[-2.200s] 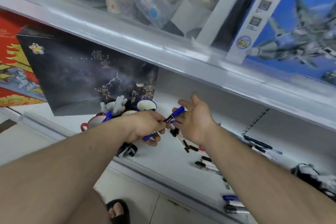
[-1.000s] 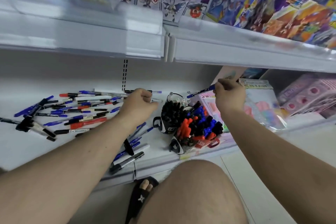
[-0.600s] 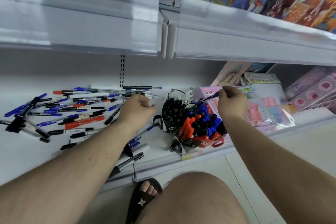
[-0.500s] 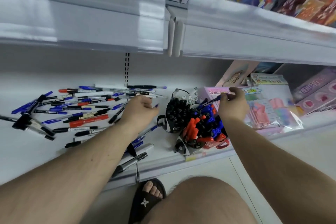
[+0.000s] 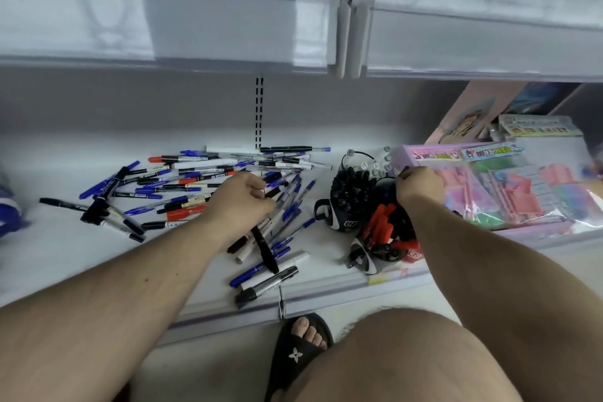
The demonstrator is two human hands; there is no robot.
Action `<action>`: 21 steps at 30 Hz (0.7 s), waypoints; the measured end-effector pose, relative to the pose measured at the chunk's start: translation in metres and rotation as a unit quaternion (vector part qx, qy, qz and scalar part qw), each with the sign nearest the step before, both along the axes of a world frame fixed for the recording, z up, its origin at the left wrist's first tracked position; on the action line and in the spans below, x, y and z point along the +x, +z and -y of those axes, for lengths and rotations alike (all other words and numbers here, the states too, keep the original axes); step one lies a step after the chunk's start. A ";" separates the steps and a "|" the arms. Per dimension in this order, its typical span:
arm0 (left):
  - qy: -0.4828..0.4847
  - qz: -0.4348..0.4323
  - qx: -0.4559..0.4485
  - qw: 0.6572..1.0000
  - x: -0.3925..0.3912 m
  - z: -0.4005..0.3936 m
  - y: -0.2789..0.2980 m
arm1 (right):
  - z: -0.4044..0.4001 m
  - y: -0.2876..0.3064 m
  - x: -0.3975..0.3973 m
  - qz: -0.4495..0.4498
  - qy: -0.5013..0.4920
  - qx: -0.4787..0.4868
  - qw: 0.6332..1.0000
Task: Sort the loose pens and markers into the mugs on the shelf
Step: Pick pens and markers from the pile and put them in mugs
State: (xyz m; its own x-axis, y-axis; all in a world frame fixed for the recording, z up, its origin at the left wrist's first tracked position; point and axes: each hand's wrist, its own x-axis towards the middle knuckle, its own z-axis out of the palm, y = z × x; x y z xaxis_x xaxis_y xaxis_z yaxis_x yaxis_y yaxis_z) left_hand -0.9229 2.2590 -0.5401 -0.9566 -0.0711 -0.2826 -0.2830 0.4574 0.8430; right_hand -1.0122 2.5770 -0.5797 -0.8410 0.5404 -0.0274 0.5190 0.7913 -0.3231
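Most of the job is ahead of me, I judge: the pile of loose pens and markers [image 5: 208,186] sprawls across the shelf [image 5: 65,254] to the left of the black mug [image 5: 346,206], dozens of them in blue, black and red lying crossed over one another, with a smaller bunch running toward the shelf's front edge. What is done sits by that mug: it is packed tight with black-capped markers, and the mug of red markers [image 5: 381,238] in front of it, nearer the edge, is well filled too; a third cup with grey-capped pens stands just behind. Right of the black mug a pink stationery pack [image 5: 489,186] crowds close, leaving little elbow room there. My left hand [image 5: 243,202] lies on the pile left of the black mug, fingers curled around at least one dark-capped pen, though I cannot tell how many it grips. My right hand [image 5: 419,184] is directly above the mugs, fingertips pinched together on something small and dark, likely a pen end going in; the pen itself is hidden. The packed caps may resist new ones.
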 end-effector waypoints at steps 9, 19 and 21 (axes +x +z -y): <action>-0.039 -0.005 -0.007 0.999 0.029 0.034 0.022 | 0.106 0.095 0.037 0.051 0.442 0.096 0.891; 0.079 0.070 0.087 0.991 0.066 0.082 -0.029 | 0.208 -0.028 0.079 0.276 0.480 0.087 0.828; 0.127 0.079 0.086 0.985 0.067 0.094 -0.037 | 0.217 -0.046 0.073 0.258 0.406 0.024 0.876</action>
